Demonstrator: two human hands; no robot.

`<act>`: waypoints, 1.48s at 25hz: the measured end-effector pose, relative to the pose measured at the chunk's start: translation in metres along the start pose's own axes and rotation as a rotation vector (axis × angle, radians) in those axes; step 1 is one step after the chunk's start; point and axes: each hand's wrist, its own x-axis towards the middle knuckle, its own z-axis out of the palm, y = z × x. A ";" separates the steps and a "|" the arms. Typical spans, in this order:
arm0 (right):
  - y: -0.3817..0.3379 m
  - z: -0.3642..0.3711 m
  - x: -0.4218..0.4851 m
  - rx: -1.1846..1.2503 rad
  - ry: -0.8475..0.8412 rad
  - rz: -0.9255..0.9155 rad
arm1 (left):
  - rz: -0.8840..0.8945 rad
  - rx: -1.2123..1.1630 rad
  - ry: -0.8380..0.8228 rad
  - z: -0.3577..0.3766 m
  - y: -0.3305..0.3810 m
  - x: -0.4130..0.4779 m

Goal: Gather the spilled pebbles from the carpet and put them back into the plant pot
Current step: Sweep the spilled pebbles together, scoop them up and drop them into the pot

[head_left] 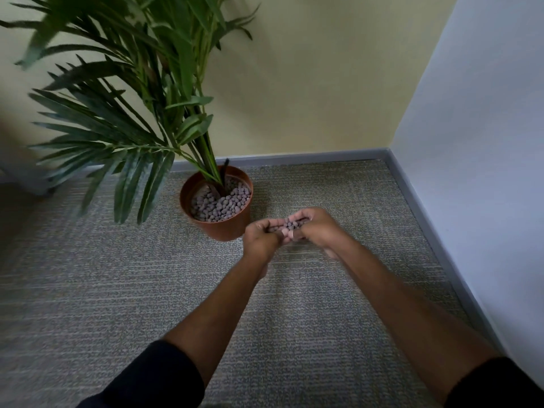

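A brown plant pot (223,228) stands on the grey carpet (117,284) near the wall, filled with small grey-pink pebbles around the stems of a green palm (138,113). My left hand (259,235) and my right hand (318,228) are cupped together just to the right of the pot, a little above the carpet. Between them lies a heap of the same pebbles (290,224). The fingers of both hands curl around the heap. I see no loose pebbles on the carpet around the hands.
The pot sits close to a yellow wall with a grey skirting board (309,157). A pale blue wall (485,172) closes the corner on the right. Long palm leaves hang over the carpet to the left of the pot.
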 end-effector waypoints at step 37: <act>0.011 -0.020 0.027 -0.248 0.007 0.041 | 0.075 0.563 0.032 -0.033 -0.008 0.001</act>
